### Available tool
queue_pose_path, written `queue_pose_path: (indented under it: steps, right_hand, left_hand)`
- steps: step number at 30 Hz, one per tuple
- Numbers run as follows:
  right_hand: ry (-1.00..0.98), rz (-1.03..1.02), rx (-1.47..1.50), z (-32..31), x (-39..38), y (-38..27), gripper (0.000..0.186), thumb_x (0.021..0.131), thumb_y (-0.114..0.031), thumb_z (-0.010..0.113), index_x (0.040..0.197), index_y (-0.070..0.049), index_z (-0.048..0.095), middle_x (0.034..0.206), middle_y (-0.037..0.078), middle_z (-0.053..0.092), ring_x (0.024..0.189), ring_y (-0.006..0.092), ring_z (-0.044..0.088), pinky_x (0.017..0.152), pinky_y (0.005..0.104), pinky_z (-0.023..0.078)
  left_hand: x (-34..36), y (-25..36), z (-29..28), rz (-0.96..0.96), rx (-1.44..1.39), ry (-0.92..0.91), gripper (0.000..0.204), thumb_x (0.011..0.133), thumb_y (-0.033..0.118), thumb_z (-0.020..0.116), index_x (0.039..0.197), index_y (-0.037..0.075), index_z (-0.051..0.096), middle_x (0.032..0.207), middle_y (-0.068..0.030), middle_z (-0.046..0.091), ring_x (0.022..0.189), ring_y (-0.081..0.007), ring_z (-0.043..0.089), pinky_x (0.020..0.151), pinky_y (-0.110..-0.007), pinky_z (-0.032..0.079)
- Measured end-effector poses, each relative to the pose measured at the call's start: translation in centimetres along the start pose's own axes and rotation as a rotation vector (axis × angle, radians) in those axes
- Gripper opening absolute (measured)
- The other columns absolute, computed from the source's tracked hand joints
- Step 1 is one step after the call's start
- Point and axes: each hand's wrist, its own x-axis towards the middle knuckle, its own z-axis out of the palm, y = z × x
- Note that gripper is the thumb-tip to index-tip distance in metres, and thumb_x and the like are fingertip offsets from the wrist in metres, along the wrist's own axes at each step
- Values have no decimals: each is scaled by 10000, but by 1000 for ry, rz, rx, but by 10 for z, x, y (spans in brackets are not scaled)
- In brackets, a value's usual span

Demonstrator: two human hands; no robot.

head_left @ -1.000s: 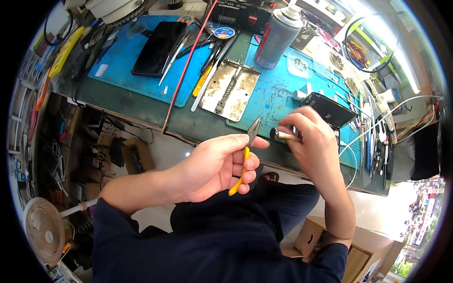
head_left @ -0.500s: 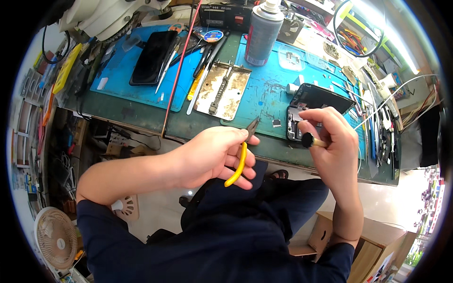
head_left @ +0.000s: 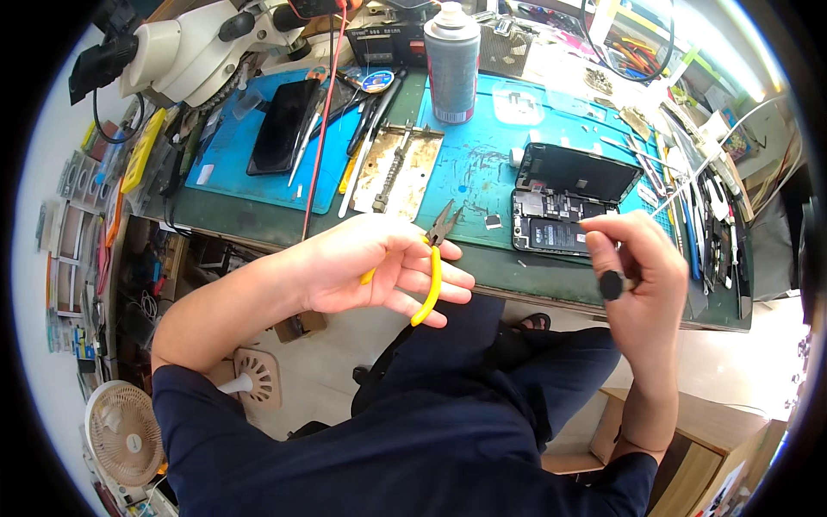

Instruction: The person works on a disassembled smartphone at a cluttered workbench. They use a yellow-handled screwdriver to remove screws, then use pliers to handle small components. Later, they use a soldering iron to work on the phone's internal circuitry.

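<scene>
My left hand [head_left: 370, 267] is palm up, holding yellow-handled pliers [head_left: 435, 263] between thumb and fingers. Their dark jaws are parted and point away from me, over the bench's front edge. My right hand [head_left: 650, 271] is closed around a short tool with a round black end [head_left: 612, 285]; its kind is unclear, and most of its handle is hidden. Just left of and beyond that hand lies an opened phone [head_left: 527, 226] with its battery and inner parts showing. Its screen half [head_left: 577, 172] is tilted up behind it. A small square piece [head_left: 493, 221] lies between phone and pliers.
A tall spray can [head_left: 452, 73] stands on the blue mat [head_left: 482, 146]. Left of it are a metal holder plate [head_left: 388, 172] and a black phone [head_left: 282, 129]. A red cable crosses the left side, below a microscope [head_left: 189, 52]. Tools [head_left: 689, 215] crowd the right edge.
The pliers' jaws have spread apart. My right hand has moved right and toward me, away from the opened phone, uncovering its battery. The view has shifted slightly.
</scene>
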Motion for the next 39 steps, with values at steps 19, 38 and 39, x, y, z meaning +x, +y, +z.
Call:
queue_pose_path:
  steps: [19,38,39]
  right_hand:
    - [-133,487,345,-66,-70,49,185,914,50,649,1094,8,671,910,-5,566,809,51,540,673,218,410]
    - [327,456,-483,-100,-10,138,162,965,-186,697,1030,-49,752,792,85,699,641,206,642,642,345,504]
    - [336,424,-484,-107,-9,142,176,1004,-169,644,1079,-46,744,721,87,684,591,223,633,613,355,500]
  left_hand:
    - [-99,-16,-108,912,643,1074,469,1053,348,527,1401,36,490,980,18,581,817,-58,546,678,-208,462]
    - [-85,15,-268,1130,1335,1856,452,1078,336,574,1345,-24,637,1269,-198,670,1219,-353,617,1023,-433,473]
    - [-81,7,-250,1247,1323,1867,413,1085,290,562,1350,-18,635,1238,-185,674,1175,-332,626,993,-415,483]
